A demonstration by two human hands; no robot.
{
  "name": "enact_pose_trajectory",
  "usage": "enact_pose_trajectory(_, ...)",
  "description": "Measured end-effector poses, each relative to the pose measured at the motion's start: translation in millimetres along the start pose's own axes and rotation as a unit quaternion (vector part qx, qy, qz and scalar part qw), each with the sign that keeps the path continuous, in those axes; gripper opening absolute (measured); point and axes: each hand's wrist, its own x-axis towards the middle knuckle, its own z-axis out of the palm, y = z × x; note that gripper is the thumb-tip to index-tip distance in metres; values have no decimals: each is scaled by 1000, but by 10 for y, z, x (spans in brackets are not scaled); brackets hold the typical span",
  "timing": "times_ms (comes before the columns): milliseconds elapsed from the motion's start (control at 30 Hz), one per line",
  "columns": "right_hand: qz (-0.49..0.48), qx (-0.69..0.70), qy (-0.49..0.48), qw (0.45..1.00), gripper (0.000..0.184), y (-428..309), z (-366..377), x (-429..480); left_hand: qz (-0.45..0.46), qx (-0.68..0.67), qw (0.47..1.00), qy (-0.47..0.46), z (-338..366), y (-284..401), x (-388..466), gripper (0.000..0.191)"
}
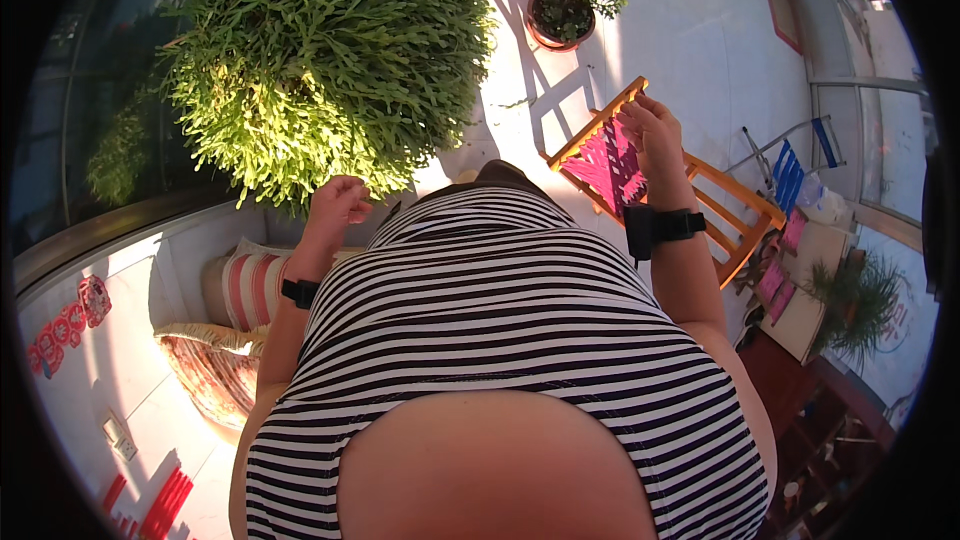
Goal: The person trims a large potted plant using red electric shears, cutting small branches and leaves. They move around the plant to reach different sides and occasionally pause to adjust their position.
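Note:
My left hand [341,202] is raised beside the lower edge of a large, bushy Christmas cactus [337,52], with its fingers loosely curled and nothing seen in it. On the other side, my right hand [654,127] is over a wooden folding chair [724,199] with a seat of pink woven straps [604,165]. Its bent fingers overlap the seat and the end of a wooden rail; whether they grip the rail cannot be told. Both wrists wear black bands, the right one with a black box.
A small potted plant [561,17] stands on the pale tiled floor ahead. A striped cushion [255,291] and a fringed cover [214,367] lie at the left by the wall. Farther right are a folded blue-strapped frame [789,178] and a spiky plant [859,300].

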Motion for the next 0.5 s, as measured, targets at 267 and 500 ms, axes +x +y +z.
enact_pose_trajectory(267,-91,18,-86,992,30,-695,1046,685,-7,-154,984,84,-407,-350,-274,23)
enact_pose_trajectory(500,-176,-69,-169,967,27,-1572,1717,1260,-18,-294,945,145,-89,-690,-161,19)
